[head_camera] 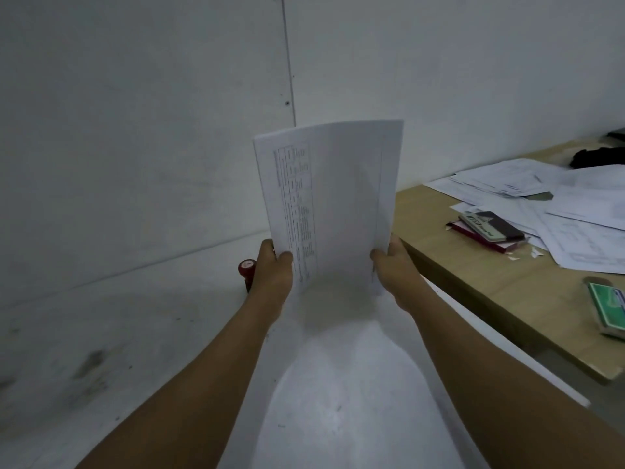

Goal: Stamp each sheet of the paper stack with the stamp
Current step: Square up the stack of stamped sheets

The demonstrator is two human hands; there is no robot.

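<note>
The paper stack (338, 204) stands upright in front of me, white sheets with a printed table along the left side. My left hand (272, 272) grips its lower left edge, thumb on the front. My right hand (397, 269) grips its lower right edge the same way. The stack's bottom edge rests on or just above the white surface (135, 333); I cannot tell which. The red round stamp (247, 267) lies on that surface just left of my left hand, partly hidden behind it.
A wooden table (473, 292) stands to the right with loose white papers (558, 204), a stamp pad case on a red booklet (490, 228), a green box (608, 309) near its front edge and a dark object (598, 155) at the back. White walls rise close behind.
</note>
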